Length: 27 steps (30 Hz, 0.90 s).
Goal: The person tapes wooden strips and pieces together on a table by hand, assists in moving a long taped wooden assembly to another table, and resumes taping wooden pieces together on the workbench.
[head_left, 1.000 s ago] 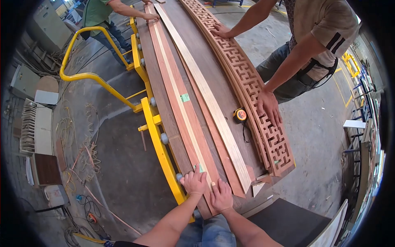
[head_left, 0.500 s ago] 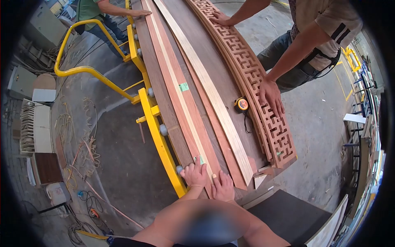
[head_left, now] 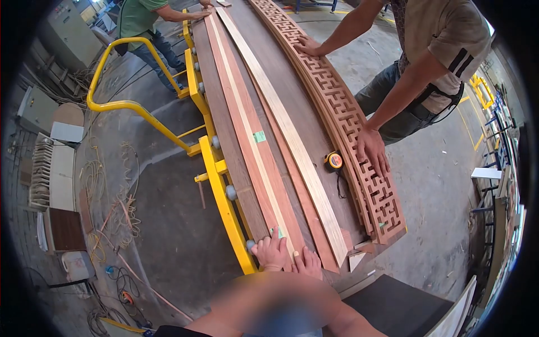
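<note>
My left hand (head_left: 270, 252) rests on the near end of a long reddish veneer strip (head_left: 244, 121) with a pale band down its middle, its fingers by a green tape piece. Beside it, my right hand (head_left: 307, 263) lies on the same end, fingers spread, with a small yellowish wrap on one finger. Another green tape piece (head_left: 259, 137) sits farther up the strip. To the right lie a pale wood strip (head_left: 292, 137) and a reddish strip partly under it. Both lie on a long brown board (head_left: 281, 73).
A carved lattice panel (head_left: 337, 101) lies along the right, under a co-worker's hands (head_left: 371, 149). Beside it is a tape measure (head_left: 333, 162). Another co-worker's hand (head_left: 200, 14) touches the strip's far end. A yellow frame (head_left: 224, 208) runs along the left. Cables (head_left: 120, 224) lie on the floor.
The co-worker's hand at the far end has shifted on the strip. My hands stay at the near end. The camera view has moved slightly.
</note>
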Each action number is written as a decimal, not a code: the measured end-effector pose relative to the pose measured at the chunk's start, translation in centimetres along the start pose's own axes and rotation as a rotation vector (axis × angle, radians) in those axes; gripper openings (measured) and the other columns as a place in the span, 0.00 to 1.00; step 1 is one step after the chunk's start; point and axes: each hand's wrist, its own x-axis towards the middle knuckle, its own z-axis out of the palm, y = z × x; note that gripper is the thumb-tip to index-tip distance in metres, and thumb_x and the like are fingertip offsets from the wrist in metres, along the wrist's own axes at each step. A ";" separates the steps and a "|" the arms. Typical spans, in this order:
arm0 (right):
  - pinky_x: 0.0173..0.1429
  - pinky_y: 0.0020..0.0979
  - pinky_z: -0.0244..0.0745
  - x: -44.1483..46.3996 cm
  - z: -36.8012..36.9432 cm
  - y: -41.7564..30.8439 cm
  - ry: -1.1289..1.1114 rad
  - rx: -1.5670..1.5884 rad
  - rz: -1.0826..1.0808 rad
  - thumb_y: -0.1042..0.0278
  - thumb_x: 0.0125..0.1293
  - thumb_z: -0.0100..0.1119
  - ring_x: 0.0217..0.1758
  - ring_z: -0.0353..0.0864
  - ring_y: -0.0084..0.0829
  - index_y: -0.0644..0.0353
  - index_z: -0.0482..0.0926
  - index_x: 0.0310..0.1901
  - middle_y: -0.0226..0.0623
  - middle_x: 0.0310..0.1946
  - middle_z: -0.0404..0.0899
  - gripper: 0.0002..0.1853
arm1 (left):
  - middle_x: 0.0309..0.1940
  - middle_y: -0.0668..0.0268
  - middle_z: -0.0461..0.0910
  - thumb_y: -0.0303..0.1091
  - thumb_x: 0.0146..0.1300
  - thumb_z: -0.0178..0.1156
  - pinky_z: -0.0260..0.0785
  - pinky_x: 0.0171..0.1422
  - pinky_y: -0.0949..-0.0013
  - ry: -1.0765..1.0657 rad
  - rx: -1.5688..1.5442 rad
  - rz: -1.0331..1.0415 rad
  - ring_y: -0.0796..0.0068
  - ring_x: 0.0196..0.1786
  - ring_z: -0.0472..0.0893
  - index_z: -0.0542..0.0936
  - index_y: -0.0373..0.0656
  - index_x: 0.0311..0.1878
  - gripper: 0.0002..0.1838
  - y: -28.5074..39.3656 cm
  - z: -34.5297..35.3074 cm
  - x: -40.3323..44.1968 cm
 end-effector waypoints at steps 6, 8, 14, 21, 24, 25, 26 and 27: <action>0.74 0.54 0.64 -0.1 -0.1 0.0 0.004 -0.001 -0.003 0.58 0.64 0.64 0.68 0.70 0.49 0.52 0.79 0.59 0.51 0.69 0.68 0.22 | 0.31 0.65 0.74 0.54 0.65 0.61 0.56 0.52 0.53 0.004 0.004 0.006 0.61 0.40 0.74 0.80 0.57 0.67 0.28 0.1 -0.1 0.0; 0.74 0.55 0.64 0.0 -0.1 0.0 0.008 -0.008 -0.007 0.58 0.64 0.64 0.68 0.70 0.49 0.52 0.79 0.59 0.51 0.69 0.68 0.22 | 0.30 0.65 0.73 0.54 0.65 0.61 0.56 0.52 0.53 -0.003 -0.002 0.003 0.61 0.40 0.74 0.80 0.57 0.67 0.28 0.1 -0.1 0.0; 0.74 0.56 0.63 -0.1 0.1 0.1 0.001 0.016 -0.013 0.59 0.64 0.64 0.69 0.69 0.53 0.53 0.76 0.62 0.53 0.69 0.67 0.25 | 0.30 0.66 0.73 0.53 0.65 0.62 0.56 0.51 0.53 0.026 0.006 0.026 0.61 0.39 0.74 0.80 0.57 0.66 0.28 0.0 0.0 0.0; 0.74 0.55 0.63 -0.1 0.0 0.0 -0.001 -0.023 -0.014 0.57 0.64 0.63 0.69 0.70 0.49 0.51 0.78 0.60 0.51 0.69 0.68 0.23 | 0.29 0.66 0.72 0.53 0.64 0.62 0.55 0.50 0.53 0.062 0.000 0.036 0.61 0.38 0.74 0.81 0.57 0.65 0.27 0.0 0.1 0.0; 0.74 0.55 0.63 -0.1 0.0 -0.1 -0.001 -0.025 -0.012 0.57 0.64 0.63 0.69 0.70 0.49 0.51 0.78 0.60 0.51 0.69 0.68 0.23 | 0.29 0.66 0.72 0.53 0.64 0.62 0.55 0.49 0.53 0.074 0.002 0.046 0.61 0.37 0.73 0.81 0.57 0.65 0.27 0.0 0.0 0.0; 0.74 0.55 0.63 -0.1 0.0 -0.1 -0.001 -0.026 -0.011 0.57 0.64 0.63 0.69 0.70 0.49 0.51 0.78 0.60 0.51 0.69 0.68 0.23 | 0.29 0.66 0.72 0.53 0.65 0.62 0.55 0.49 0.53 0.082 -0.001 0.050 0.61 0.37 0.73 0.81 0.57 0.65 0.27 0.0 0.0 0.0; 0.74 0.55 0.63 0.0 0.0 0.0 -0.001 -0.027 -0.012 0.57 0.64 0.63 0.69 0.70 0.49 0.51 0.78 0.60 0.51 0.69 0.68 0.23 | 0.29 0.66 0.72 0.53 0.65 0.62 0.55 0.49 0.53 0.082 -0.002 0.050 0.61 0.37 0.73 0.81 0.57 0.65 0.27 0.0 0.0 0.0; 0.74 0.55 0.63 -0.1 0.0 0.0 -0.003 -0.025 -0.012 0.57 0.64 0.63 0.69 0.69 0.49 0.51 0.78 0.60 0.51 0.69 0.68 0.23 | 0.29 0.66 0.72 0.53 0.65 0.62 0.55 0.49 0.53 0.070 -0.001 0.044 0.61 0.37 0.74 0.80 0.57 0.65 0.27 0.0 0.0 -0.1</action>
